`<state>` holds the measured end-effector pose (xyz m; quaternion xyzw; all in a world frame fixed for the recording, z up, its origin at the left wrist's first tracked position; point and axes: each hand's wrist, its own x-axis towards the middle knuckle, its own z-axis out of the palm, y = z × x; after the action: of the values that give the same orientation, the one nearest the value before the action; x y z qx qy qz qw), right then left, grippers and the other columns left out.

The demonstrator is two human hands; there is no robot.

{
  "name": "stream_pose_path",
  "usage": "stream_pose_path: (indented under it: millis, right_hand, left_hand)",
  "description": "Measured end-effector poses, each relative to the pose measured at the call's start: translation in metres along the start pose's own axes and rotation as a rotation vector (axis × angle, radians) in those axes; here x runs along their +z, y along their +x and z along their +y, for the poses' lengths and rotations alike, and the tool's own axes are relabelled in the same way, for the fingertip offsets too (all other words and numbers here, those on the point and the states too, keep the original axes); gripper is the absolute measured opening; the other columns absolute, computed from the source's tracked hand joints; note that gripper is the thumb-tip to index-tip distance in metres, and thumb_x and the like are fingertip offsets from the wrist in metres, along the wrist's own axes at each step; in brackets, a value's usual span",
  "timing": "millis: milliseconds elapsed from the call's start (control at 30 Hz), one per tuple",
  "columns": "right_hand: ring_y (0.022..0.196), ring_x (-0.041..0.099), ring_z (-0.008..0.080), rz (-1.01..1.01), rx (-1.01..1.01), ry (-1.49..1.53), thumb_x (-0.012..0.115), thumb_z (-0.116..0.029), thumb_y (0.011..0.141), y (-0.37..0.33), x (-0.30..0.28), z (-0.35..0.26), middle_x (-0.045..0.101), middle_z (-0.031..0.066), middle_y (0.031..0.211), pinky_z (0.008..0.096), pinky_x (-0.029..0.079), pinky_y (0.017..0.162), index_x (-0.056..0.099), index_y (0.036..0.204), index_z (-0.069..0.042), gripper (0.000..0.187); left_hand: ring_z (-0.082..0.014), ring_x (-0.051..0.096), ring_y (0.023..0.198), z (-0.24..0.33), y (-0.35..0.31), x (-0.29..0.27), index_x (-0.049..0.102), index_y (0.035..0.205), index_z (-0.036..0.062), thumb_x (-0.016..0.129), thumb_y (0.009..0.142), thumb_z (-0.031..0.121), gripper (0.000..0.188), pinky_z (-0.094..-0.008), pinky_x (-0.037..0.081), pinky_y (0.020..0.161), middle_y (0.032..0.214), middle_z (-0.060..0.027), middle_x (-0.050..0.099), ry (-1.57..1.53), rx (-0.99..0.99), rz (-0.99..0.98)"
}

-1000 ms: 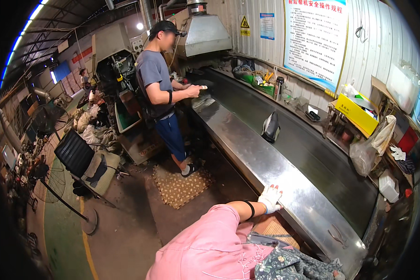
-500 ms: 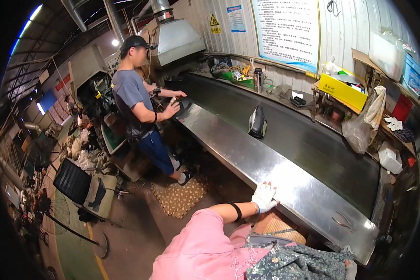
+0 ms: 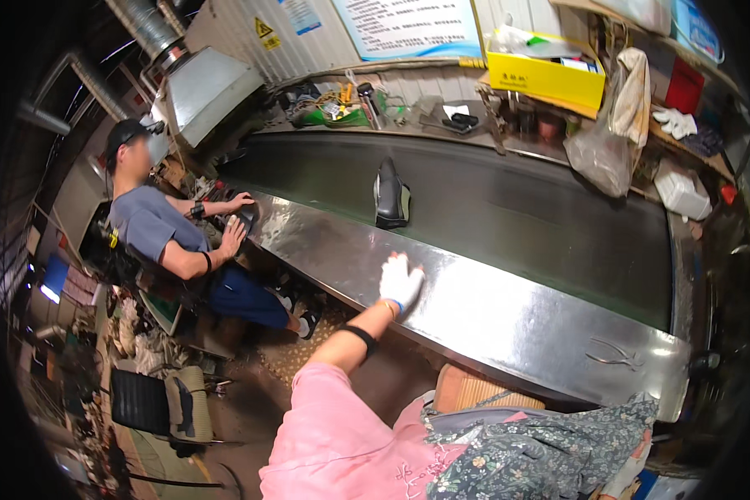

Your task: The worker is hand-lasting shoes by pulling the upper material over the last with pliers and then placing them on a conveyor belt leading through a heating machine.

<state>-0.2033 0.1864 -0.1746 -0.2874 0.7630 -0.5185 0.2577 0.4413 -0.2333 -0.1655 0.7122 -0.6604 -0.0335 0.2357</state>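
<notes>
Shoe (image 3: 390,200), long axis running twelve to six, lies on the dark belt (image 3: 550,229) at twelve o'clock from the nearer, pink-sleeved left hand (image 3: 401,282), gloved, empty, fingers extended over the metal ledge (image 3: 496,308); the right hand's (image 3: 628,475) state I cannot tell.

The left hand (image 3: 401,282) was slightly blurred and its palm hidden; contact with the tabletop (image 3: 508,312) could not be confirmed. The right hand (image 3: 630,472), at lower right, was largely concealed by flowered cloth (image 3: 525,450); its grip could not be determined. The far side of the shoe (image 3: 390,196) was hidden. The upper edge cut off the poster (image 3: 412,29). Clutter (image 3: 71,375) at far left was too small to identify.
</notes>
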Motion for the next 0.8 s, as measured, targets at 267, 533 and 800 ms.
stream_pose_path:
  millis: [267, 533, 800]
  right_hand:
    - [0.126, 0.05, 0.0232, 0.034, -0.126, -0.358, 0.04, -0.026, 0.107, 0.013, 0.012, -0.004, 0.056, 0.0126, 0.134, 0.0326, 0.031, 0.111, 0.052, 0.133, 0.006, 0.043]
    - [0.125, 0.05, 0.024, -0.061, -0.062, -0.398, 0.046, -0.029, 0.104, 0.05, 0.017, 0.006, 0.056, 0.0163, 0.134, 0.0362, 0.034, 0.109, 0.053, 0.134, 0.005, 0.046]
    - [0.124, 0.051, 0.0263, -0.082, -0.115, -0.489, 0.049, -0.031, 0.103, 0.065, 0.009, 0.017, 0.057, 0.0163, 0.134, 0.038, 0.035, 0.109, 0.055, 0.132, 0.003, 0.046]
  left_hand:
    - [-0.0407, 0.037, 0.138, -0.04, 0.133, 0.009, 0.031, 0.151, -0.0002, 0.06, 0.086, 0.052, 0.088, -0.0451, 0.032, 0.115, 0.153, -0.0248, 0.034, -0.056, -0.416, 0.021]
    - [-0.0354, 0.053, 0.119, -0.005, 0.136, 0.025, 0.059, 0.129, 0.0096, 0.066, 0.083, 0.049, 0.061, -0.0437, 0.042, 0.101, 0.121, -0.019, 0.064, -0.003, -0.609, 0.215]
    - [-0.0369, 0.062, 0.105, 0.01, 0.148, 0.035, 0.069, 0.111, 0.0178, 0.067, 0.084, 0.051, 0.044, -0.0434, 0.048, 0.094, 0.103, -0.0183, 0.069, 0.116, -0.449, 0.025]
